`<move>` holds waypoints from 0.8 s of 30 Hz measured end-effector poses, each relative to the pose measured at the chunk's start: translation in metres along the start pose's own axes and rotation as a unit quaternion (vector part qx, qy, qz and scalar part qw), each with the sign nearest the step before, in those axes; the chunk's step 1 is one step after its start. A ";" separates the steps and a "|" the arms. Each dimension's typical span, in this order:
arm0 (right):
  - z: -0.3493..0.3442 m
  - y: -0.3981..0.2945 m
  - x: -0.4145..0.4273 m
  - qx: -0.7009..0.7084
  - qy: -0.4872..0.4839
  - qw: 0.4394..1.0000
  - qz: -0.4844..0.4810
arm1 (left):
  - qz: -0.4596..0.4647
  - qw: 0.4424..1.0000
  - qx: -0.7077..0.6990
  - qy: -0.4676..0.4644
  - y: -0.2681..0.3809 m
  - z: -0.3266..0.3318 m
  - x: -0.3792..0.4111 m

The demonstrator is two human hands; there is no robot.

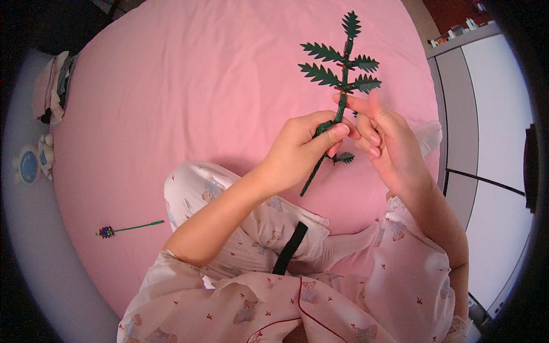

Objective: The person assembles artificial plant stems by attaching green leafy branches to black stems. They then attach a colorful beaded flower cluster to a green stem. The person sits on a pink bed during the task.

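Observation:
A dark green toy-brick plant stem [344,77] with serrated leaves stands tilted in front of me, its tip pointing away. My left hand [306,139] grips its lower part between thumb and fingers, and the thin bottom end sticks out below. My right hand [388,137] is beside it with the thumb raised and the index finger reaching behind the stem; whether that finger presses on it I cannot tell. Small reddish-brown pieces sit where the upper leaves join. One small leaf [344,157] shows below my left hand. My fingers hide part of the lower stem.
A toy-brick flower [106,232] in purple and green, with a thin green stem, lies on the pink bed sheet [171,107] at left. A plush toy [45,156] is at the bed's left edge, below folded cloth [58,85]. A white and grey cabinet [493,107] stands at right.

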State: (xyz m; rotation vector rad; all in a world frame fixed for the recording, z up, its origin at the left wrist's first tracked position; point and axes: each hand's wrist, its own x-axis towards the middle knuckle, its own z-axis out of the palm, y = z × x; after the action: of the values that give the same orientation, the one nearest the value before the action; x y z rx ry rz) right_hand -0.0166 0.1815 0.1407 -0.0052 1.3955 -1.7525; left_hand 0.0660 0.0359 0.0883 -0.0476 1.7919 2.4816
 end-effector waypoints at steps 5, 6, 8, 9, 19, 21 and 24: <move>-0.011 0.004 0.006 -0.061 0.020 0.998 -0.017 | -0.042 0.997 0.050 0.036 0.000 -0.012 0.009; -0.017 0.008 0.011 -0.086 0.062 0.994 -0.030 | -0.063 0.993 0.076 0.057 0.001 -0.019 0.012; -0.034 0.020 0.022 -0.137 0.147 0.978 -0.056 | -0.119 0.968 0.204 0.089 -0.003 -0.042 0.022; -0.048 0.028 0.027 -0.139 0.159 0.977 -0.032 | -0.146 0.947 0.267 0.102 -0.009 -0.054 0.028; -0.097 0.063 0.041 -0.271 0.087 0.954 0.091 | 0.055 0.758 0.600 0.249 -0.022 -0.079 0.028; -0.101 0.068 0.044 -0.307 0.080 0.942 0.109 | -0.003 0.836 0.499 0.228 -0.014 -0.071 0.027; -0.104 0.088 0.055 -0.347 0.077 0.930 0.093 | -0.046 0.945 0.283 0.154 -0.006 -0.060 0.027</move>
State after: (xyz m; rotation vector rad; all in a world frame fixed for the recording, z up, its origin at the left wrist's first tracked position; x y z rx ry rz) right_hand -0.0477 0.2303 0.0063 -0.1176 1.9983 -1.0490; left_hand 0.0384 -0.0178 0.0619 -0.4907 2.4923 1.8846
